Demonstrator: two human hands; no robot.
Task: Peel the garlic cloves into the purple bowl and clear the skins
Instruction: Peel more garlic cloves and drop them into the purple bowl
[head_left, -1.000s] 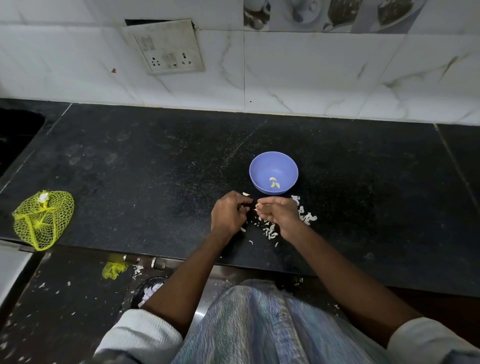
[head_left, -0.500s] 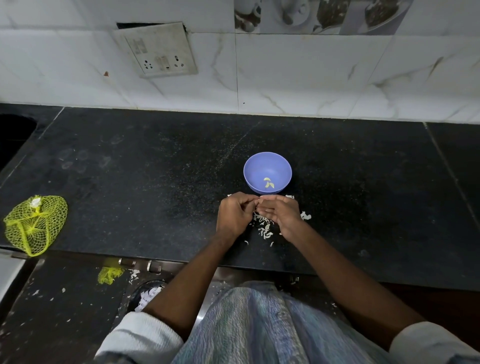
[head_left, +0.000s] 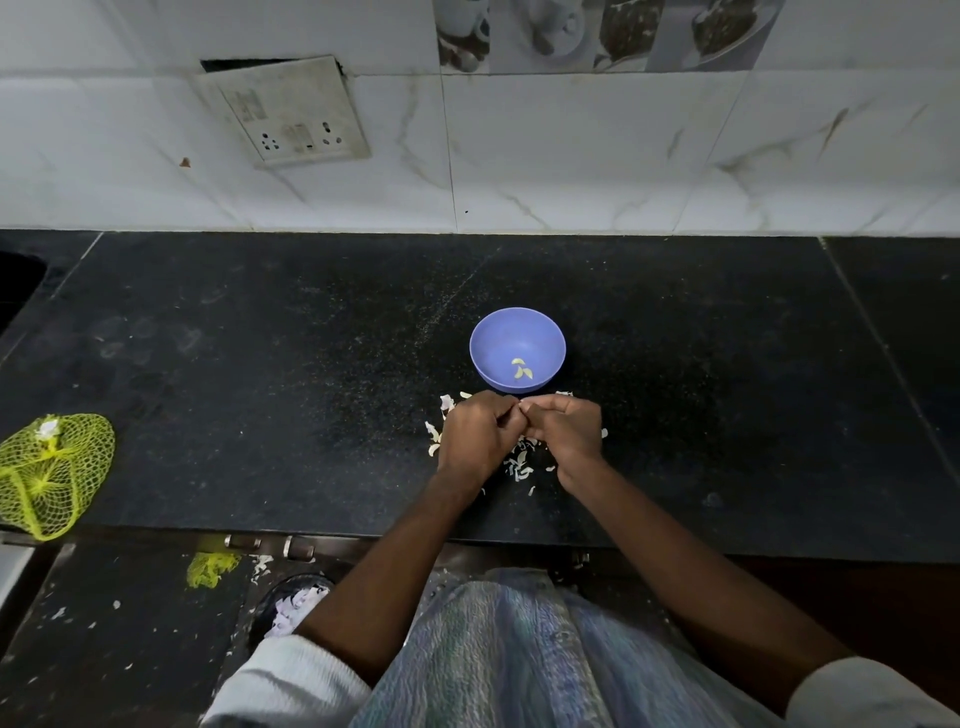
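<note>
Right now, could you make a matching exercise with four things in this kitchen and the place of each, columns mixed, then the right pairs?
Things:
1. purple bowl
2. yellow net bag
3. garlic skins
4. socket plate

Places:
A. on the wall tiles
B. left edge of the counter
C. just beyond the hands
D. on the counter under the hands

Pairs: 1-C, 2-B, 3-D, 4-A

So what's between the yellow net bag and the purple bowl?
Only bare black stone counter lies between the yellow mesh net bag and round purple plastic bowl, per the head view.
</note>
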